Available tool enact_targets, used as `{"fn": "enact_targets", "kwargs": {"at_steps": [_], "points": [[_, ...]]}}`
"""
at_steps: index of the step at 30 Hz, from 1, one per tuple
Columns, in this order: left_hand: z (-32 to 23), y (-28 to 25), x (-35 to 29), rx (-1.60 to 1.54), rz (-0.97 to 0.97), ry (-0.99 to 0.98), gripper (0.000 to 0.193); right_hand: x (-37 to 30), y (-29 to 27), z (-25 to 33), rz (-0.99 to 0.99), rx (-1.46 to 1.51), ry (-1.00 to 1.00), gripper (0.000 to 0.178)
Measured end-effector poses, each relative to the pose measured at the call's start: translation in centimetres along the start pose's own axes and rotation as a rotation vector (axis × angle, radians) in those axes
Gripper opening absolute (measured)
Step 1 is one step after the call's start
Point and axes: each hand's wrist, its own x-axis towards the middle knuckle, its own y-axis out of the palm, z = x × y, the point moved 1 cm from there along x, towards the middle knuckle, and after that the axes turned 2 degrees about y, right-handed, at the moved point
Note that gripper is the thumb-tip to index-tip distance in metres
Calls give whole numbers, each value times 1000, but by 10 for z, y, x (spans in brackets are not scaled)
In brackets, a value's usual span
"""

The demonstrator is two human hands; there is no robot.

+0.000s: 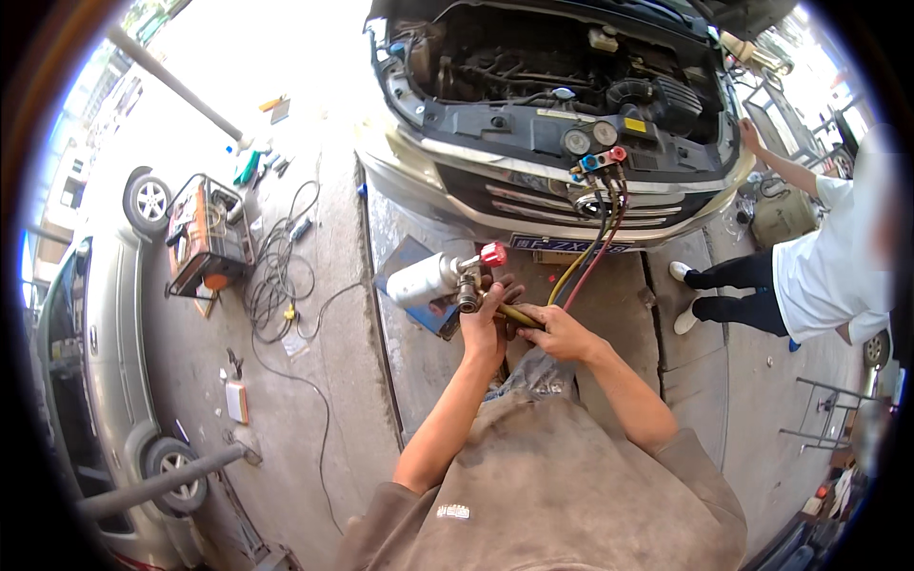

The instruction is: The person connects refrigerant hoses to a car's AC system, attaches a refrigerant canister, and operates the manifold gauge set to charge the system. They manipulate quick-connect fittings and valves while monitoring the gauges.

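Note:
In front of my body, my left hand is closed around the base of a metal can tap valve with a red knob. The valve is fixed to a white refrigerant can, which lies tilted out to the left. My right hand grips a yellow hose close to its end, near the left fingers. Whether the hose end touches the valve is hidden. That hose, a black one and a red one run up to a manifold gauge set at the car's front.
A car with its hood up stands ahead. At left are a generator, coiled cable and a parked car. Another person stands at right, one hand on the open car. A blue flat object lies beneath the can.

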Motion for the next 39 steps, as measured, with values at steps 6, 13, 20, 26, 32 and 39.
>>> {"fn": "enact_targets", "kwargs": {"at_steps": [6,13,20,26,32,39], "points": [[9,18,25,-103,-48,64,18,5,-28,-10,-114,-84,-50,33],[-16,79,45,193,41,249,34,-1,-85,-36,-4,539,201,30],[-15,154,87,632,179,110,19,57,-198,-8,102,1129,-246,91],[20,181,118,987,126,159,28,81,-241,-32,-38,1246,-64,44],[33,159,114,810,-110,193,28,74,-273,-64,-319,1353,-66,37],[4,111,69,386,-560,470,24,63,-349,-102,-667,1346,-77,30]]}}
